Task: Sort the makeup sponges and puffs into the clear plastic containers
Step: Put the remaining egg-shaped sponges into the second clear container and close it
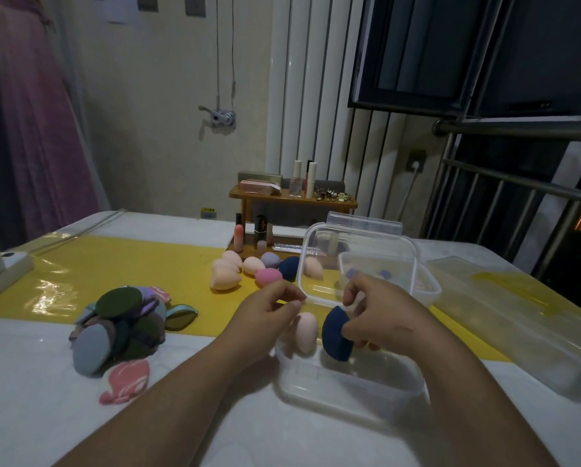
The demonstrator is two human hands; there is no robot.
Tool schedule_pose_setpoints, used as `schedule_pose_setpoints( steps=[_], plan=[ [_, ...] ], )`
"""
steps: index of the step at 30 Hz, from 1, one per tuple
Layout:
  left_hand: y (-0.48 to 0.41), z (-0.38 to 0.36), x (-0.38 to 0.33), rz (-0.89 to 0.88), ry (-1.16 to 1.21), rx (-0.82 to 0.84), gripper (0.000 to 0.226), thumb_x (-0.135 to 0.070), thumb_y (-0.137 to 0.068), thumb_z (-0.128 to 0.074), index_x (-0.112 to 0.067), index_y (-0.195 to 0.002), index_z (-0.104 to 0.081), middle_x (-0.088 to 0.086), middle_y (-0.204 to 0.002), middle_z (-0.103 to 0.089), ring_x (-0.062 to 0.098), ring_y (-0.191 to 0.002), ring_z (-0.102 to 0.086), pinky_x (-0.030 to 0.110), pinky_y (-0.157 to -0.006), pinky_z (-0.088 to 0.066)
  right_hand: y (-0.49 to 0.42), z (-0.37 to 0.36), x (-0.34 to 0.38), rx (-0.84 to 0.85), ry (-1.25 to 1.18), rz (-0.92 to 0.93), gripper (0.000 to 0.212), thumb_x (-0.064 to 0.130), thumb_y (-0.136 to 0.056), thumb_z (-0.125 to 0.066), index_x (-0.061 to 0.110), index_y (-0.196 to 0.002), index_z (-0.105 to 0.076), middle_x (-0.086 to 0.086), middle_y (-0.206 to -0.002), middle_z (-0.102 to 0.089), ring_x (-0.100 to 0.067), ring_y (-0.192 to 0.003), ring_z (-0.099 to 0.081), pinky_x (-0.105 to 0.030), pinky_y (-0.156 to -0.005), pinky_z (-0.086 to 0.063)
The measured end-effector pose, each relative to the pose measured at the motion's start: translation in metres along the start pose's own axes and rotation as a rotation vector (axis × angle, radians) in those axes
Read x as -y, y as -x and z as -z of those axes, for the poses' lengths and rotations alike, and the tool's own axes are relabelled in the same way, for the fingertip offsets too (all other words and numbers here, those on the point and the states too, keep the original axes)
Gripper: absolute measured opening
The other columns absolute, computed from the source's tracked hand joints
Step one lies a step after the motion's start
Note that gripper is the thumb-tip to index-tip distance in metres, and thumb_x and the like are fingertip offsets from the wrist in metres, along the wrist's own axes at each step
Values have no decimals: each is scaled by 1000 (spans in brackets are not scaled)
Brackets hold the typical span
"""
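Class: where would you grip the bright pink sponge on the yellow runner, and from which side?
Probably grip the bright pink sponge by its domed top, from above on the near side: a peach sponge left and a navy sponge right crowd its flanks; its top and near face are free.

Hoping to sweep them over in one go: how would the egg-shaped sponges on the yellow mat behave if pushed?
The egg-shaped sponges would probably roll and scatter: they are rounded and lie loose on their sides. They look like soft foam, so likely light and squashy. The glossy yellow mat may let them skid.
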State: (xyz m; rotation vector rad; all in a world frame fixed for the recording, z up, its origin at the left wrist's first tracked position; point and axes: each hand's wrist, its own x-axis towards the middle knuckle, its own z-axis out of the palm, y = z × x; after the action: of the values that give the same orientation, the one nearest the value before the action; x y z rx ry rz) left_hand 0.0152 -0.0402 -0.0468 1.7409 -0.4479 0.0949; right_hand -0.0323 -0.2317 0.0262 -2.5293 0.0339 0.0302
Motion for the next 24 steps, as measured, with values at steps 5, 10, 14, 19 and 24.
schedule_pose_setpoints(
  steps=[5,10,14,19,24],
  plan=[
    [1,0,0,19,12,-3,15,-15,-95,-60,-26,-91,-70,-11,-92,-69,17,-92,-65,35,-79,-54,0,-2,6,-8,206,-4,19,18,-69,-77,23,-77,-60,3,-79,-68,-15,-69,-64,-34,-66,-58],
    [-1,2,1,3,-38,-5,13,-16,-93,-62,-27,-92,-69,-12,-94,-70,15,-91,-66,37,-82,-55,4,-3,14,28,311,18,17,32,-78,-80,28,-81,-64,7,-91,-65,-12,-82,-61,-26,-68,-50],
    [3,-3,0,69,103,-11,11,-30,-83,-64,-26,-91,-71,-4,-88,-69,23,-86,-64,52,-85,-53,4,0,15,31,373,6,14,41,-79,-78,34,-88,-70,12,-88,-65,-7,-78,-58,-22,-62,-46],
    [2,-2,0,56,66,-21,9,-23,-90,-63,-27,-91,-71,-6,-90,-70,23,-90,-66,51,-87,-53,4,-1,12,2,317,14,21,35,-74,-82,28,-82,-65,10,-84,-63,-8,-78,-59,-29,-70,-53],
    [3,-1,-3,61,28,-27,12,-20,-93,-63,-28,-91,-71,-8,-90,-70,21,-92,-66,48,-87,-53,5,1,10,-24,280,20,25,30,-71,-82,21,-73,-59,3,-79,-65,-14,-71,-58,-33,-65,-51]
  ],
)
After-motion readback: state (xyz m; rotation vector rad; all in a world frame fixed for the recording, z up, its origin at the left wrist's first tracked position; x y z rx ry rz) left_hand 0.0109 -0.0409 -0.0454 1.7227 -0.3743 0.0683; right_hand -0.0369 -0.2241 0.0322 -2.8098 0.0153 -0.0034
